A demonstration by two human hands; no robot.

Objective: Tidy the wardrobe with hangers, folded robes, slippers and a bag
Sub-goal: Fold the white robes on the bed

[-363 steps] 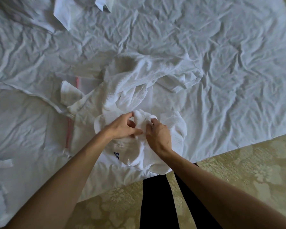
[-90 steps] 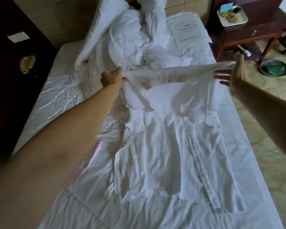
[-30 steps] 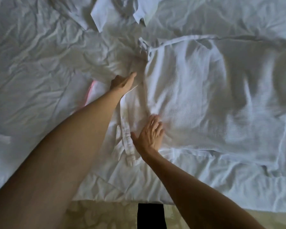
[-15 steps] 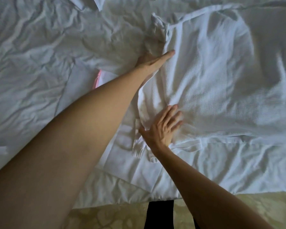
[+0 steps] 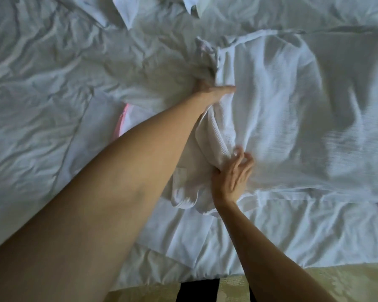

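Head view: I see both hands on the white robe [image 5: 282,110] spread over the bed [image 5: 52,73].
Left hand [image 5: 210,90] lies flat on its edge; right hand [image 5: 234,173] pinches a fold nearer me.

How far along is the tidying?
Early. The white robe already lies spread on the bed. Now the left hand and right hand gather its left edge for a first fold. Finishing the fold and the wardrobe items, none in view, remain.

A rumpled white bed [image 5: 52,88] carries a spread waffle-weave robe [image 5: 292,116].
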